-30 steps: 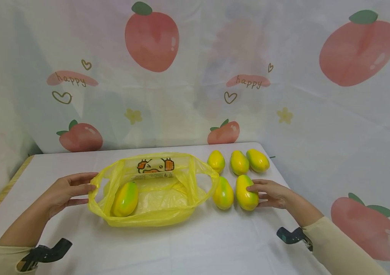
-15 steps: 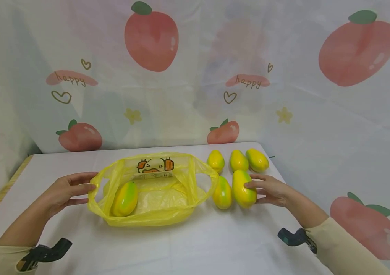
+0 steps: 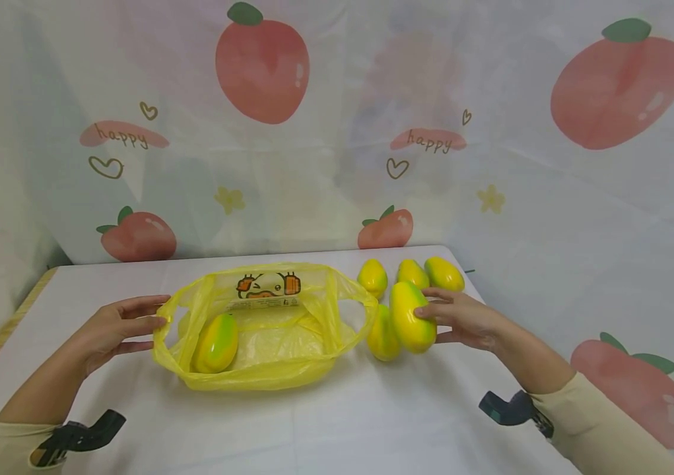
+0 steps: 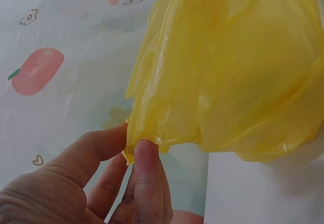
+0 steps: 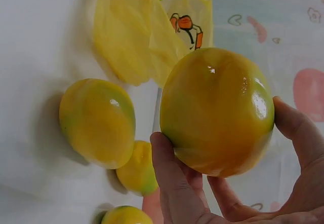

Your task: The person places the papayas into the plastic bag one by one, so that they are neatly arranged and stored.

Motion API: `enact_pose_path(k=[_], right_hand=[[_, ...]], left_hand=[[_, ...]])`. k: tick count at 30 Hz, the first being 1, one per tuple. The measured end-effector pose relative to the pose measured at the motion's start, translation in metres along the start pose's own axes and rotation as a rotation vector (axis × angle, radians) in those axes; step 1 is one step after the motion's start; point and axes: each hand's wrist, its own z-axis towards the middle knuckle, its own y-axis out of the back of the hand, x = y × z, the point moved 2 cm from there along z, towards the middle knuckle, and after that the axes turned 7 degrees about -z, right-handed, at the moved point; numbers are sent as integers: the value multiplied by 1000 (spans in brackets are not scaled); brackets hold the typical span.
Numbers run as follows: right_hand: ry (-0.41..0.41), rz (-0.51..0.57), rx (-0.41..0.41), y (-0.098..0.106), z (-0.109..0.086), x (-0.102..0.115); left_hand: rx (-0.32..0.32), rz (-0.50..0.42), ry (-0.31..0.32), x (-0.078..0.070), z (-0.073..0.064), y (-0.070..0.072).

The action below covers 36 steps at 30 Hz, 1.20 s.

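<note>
A yellow plastic bag (image 3: pixel 277 379) lies with its mouth spread wide, and one yellow-green mango (image 3: pixel 215 344) rests inside at its left end. My left hand (image 3: pixel 119 330) pinches the bag's left handle between thumb and fingers, as the left wrist view also shows on the bag's edge (image 4: pixel 172 107). On the other side, my right hand (image 3: pixel 463 319) grips another mango (image 3: pixel 412 320) between thumb and fingertips, tilted and lifted off the table. In the right wrist view this held mango (image 5: pixel 217 115) nearly fills the grasp, with the bag behind it.
One mango (image 3: pixel 382 338) stands close to the bag's right handle, partly behind the held one. Farther back sit three more mangoes, at the left (image 3: pixel 372 278), the middle (image 3: pixel 412 272) and the right (image 3: pixel 445 274), near the white table's (image 3: pixel 337 435) right edge. A fruit-print curtain (image 3: pixel 325 165) hangs behind.
My right hand has raised its mango from the table and carried it a little left and back, towards the bag. The left hand and the bag stay where they were.
</note>
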Motion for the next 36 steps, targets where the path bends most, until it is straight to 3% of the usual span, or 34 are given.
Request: enact_pose_path(k=[15,22,36], right_hand=[[56,-9,-4,-12,-9,28],[70,-20,-26,-17,-7,37],[124,38,14,-32,2,54]], left_hand=[[4,-2,-6,0,1,-1],[-2,9,2,1,0,-2],[-1,8,-7,0,1,-1]])
